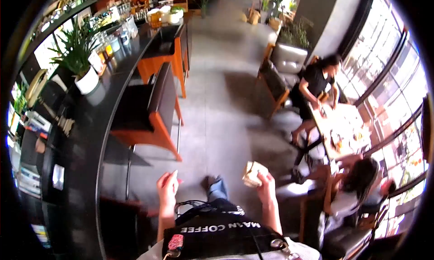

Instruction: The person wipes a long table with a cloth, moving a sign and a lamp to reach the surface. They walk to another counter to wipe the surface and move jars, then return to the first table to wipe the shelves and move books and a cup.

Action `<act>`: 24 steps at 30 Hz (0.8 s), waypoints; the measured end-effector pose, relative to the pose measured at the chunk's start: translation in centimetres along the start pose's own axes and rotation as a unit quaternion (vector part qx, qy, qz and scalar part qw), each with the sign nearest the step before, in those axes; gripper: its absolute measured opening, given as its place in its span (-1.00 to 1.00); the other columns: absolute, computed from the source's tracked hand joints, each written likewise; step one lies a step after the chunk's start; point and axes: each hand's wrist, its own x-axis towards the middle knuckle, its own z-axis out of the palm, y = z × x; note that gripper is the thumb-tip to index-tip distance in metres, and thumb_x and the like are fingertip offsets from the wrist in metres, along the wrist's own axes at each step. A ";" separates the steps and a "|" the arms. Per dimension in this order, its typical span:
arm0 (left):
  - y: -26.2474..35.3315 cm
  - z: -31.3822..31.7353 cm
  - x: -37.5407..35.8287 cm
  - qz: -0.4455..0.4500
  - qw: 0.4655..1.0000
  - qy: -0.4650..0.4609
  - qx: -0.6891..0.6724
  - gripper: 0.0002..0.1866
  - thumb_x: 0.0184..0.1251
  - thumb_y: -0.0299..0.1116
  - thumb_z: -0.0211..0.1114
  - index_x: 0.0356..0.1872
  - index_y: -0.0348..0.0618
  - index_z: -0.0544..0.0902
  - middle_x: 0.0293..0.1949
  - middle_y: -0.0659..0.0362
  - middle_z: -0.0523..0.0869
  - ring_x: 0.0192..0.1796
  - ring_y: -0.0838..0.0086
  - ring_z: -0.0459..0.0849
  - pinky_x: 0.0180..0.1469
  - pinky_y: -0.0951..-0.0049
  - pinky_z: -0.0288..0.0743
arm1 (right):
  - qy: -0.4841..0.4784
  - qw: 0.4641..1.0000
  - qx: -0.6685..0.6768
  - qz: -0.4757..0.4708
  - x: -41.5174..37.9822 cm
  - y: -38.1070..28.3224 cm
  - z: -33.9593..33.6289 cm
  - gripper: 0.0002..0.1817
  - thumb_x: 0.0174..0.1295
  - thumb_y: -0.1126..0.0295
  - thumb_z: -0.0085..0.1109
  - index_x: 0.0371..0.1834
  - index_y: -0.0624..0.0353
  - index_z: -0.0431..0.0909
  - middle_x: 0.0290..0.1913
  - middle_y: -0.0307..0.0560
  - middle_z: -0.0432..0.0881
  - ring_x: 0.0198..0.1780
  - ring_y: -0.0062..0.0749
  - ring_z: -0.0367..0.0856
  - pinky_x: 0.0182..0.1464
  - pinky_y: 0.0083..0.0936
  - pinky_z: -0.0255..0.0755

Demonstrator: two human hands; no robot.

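Note:
My right hand (266, 187) is closed around a small cream bundle with darker creases, which looks like a folded cloth (252, 174), held in front of my body at the right. My left hand (168, 187) is raised at about the same height, with its fingers loosely bent and the index finger pointing up. I see nothing in it. Between the two hands, below them, is my black apron (212, 237) with white "MAAN COFFEE" lettering. A foot in blue trousers (218, 189) shows beyond the apron on the grey floor.
A long dark bar counter (83, 169) curves along the left, with a potted plant (87, 81) and high chairs (158, 108). At the right, one person (316, 81) stands and another (357, 183) sits by a cluttered table (343, 120) near the windows. A grey floor aisle (210, 79) runs ahead.

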 end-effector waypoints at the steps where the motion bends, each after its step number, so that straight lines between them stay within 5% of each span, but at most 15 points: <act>1: 0.0 1.5 3.9 -0.019 1.000 0.014 0.000 -0.66 0.27 -0.43 0.17 -0.70 -0.06 0.34 -0.77 0.36 0.24 -0.74 0.67 0.17 -0.45 0.55 0.39 | 0.005 1.000 0.021 0.020 4.3 -0.5 1.0 -0.65 0.24 0.40 0.11 0.06 0.31 0.47 -0.07 -0.09 0.62 -0.04 -0.37 0.61 0.03 -0.45 0.48; 8: 4.4 9.8 26.6 0.053 0.995 0.077 0.021 -0.60 0.23 -0.47 0.16 -0.75 -0.03 0.21 -0.76 0.37 0.21 -0.67 0.64 0.24 -0.52 0.58 0.21 | -0.120 0.983 -0.137 0.025 30.5 -7.8 16.6 -0.63 0.19 0.39 0.17 0.03 0.33 0.49 -0.08 -0.07 0.62 -0.05 -0.45 0.56 0.03 -0.51 0.42; 14: 1.4 15.0 48.7 0.058 0.986 0.140 -0.070 -0.59 0.26 -0.44 0.16 -0.73 0.02 0.18 -0.76 0.39 0.15 -0.69 0.69 0.06 -0.55 0.56 0.13 | -0.230 0.964 -0.092 0.100 51.6 -8.2 27.9 -0.62 0.22 0.37 0.20 0.05 0.34 0.45 -0.06 -0.05 0.61 -0.03 -0.44 0.56 0.06 -0.51 0.43; 19: 1.6 23.5 69.7 -0.006 1.000 0.014 -0.004 -0.66 0.35 -0.36 0.16 -0.63 -0.05 0.31 -0.75 0.38 0.25 -0.71 0.72 0.16 -0.57 0.66 0.16 | -0.155 0.978 -0.013 0.137 67.6 -11.1 33.1 -0.62 0.26 0.39 0.14 0.08 0.38 0.42 -0.07 -0.02 0.62 -0.03 -0.36 0.61 0.10 -0.43 0.47; 24: 3.9 37.2 89.2 0.027 0.982 -0.174 0.068 -0.85 0.18 -0.53 0.34 -0.37 -0.19 0.50 -0.50 0.32 0.55 -0.45 0.69 0.52 -0.37 0.63 0.44 | -0.087 0.986 -0.138 0.025 83.2 -19.6 35.6 -0.64 0.21 0.34 0.21 0.00 0.33 0.49 -0.11 -0.07 0.64 -0.10 -0.44 0.60 0.01 -0.50 0.46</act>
